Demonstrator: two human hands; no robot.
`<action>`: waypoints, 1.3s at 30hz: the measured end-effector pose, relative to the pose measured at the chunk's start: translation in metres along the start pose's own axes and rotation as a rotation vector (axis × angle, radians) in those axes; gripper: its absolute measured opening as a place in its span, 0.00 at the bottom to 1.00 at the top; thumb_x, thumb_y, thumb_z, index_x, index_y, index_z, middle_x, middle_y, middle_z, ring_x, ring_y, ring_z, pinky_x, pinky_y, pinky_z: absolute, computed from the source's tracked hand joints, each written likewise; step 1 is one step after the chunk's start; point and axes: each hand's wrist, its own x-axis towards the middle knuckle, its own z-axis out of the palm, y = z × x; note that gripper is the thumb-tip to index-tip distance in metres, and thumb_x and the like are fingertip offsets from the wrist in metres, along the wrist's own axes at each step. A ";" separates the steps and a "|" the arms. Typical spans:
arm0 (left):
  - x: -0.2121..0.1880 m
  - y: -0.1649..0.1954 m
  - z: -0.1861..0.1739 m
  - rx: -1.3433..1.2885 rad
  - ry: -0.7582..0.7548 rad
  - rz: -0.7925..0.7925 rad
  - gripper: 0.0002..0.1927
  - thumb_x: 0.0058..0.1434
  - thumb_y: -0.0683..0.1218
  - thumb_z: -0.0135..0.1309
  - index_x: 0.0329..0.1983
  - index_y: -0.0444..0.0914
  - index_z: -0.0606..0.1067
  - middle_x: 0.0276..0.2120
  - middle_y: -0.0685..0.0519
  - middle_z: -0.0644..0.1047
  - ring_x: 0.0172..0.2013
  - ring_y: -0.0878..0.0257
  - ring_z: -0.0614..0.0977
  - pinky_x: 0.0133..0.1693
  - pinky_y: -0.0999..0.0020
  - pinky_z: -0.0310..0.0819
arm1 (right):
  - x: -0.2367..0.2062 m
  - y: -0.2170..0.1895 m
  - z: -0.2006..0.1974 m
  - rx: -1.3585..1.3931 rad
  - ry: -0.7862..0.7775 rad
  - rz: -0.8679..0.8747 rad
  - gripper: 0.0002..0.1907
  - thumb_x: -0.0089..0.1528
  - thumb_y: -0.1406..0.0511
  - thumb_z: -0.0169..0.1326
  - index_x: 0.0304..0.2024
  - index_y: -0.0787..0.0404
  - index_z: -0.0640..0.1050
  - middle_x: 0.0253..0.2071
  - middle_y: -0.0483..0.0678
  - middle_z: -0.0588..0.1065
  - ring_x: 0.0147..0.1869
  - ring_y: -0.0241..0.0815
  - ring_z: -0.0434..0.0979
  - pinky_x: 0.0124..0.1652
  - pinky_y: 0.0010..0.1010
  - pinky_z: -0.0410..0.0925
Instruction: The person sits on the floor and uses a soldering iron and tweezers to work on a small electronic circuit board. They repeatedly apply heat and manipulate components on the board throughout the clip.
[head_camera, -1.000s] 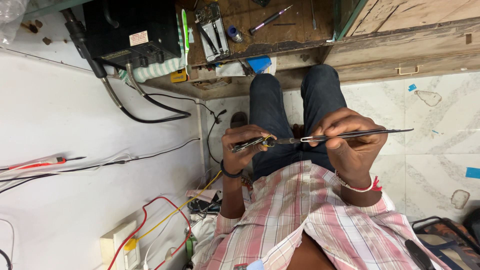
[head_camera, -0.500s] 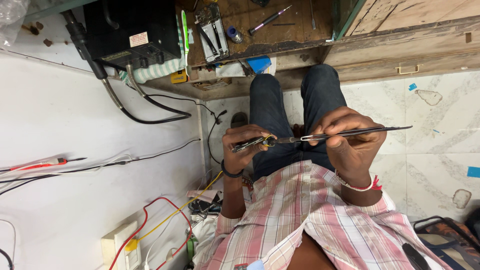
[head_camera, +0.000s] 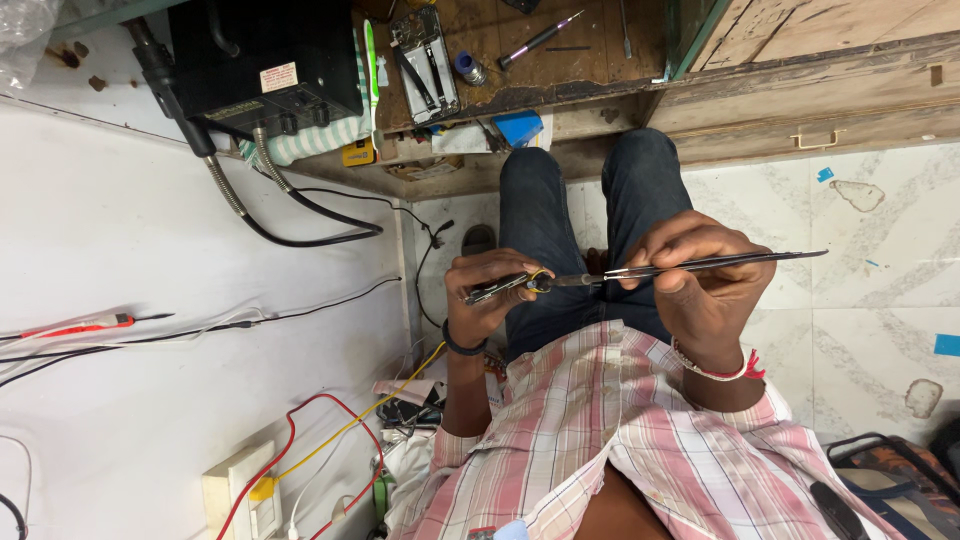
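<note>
Tiled floor (head_camera: 880, 290); slim dark tweezers (head_camera: 720, 264), right hand (head_camera: 700, 290)

Slim dark tweezers (head_camera: 700, 266) horizontal, tips meeting small dark part (head_camera: 500, 289), yellow wire (head_camera: 541, 277) looped.

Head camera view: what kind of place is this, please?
Probably a small electronics repair workshop. A black bench unit with hoses sits on a worn wooden bench strewn with small tools, loose wires run along the white wall, and the right hand holds tweezers.
</note>
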 end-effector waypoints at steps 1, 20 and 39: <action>0.000 0.000 0.000 0.007 -0.001 0.000 0.14 0.59 0.43 0.67 0.46 0.34 0.81 0.40 0.42 0.84 0.41 0.55 0.88 0.41 0.66 0.85 | 0.001 0.000 0.000 -0.003 -0.002 -0.004 0.13 0.65 0.63 0.67 0.42 0.67 0.79 0.34 0.54 0.76 0.34 0.42 0.81 0.32 0.31 0.77; -0.002 -0.003 -0.002 -0.020 0.007 -0.003 0.16 0.58 0.42 0.68 0.48 0.32 0.80 0.40 0.40 0.83 0.42 0.52 0.88 0.43 0.63 0.85 | 0.012 -0.012 -0.003 -0.019 0.078 -0.028 0.12 0.67 0.66 0.67 0.46 0.67 0.79 0.38 0.56 0.77 0.36 0.42 0.81 0.36 0.31 0.77; 0.001 0.001 0.004 0.010 0.015 -0.034 0.14 0.58 0.43 0.68 0.44 0.31 0.81 0.38 0.41 0.84 0.39 0.54 0.88 0.40 0.66 0.83 | 0.001 -0.004 -0.002 -0.003 0.001 0.027 0.12 0.64 0.66 0.68 0.42 0.68 0.79 0.35 0.55 0.76 0.35 0.43 0.82 0.34 0.31 0.77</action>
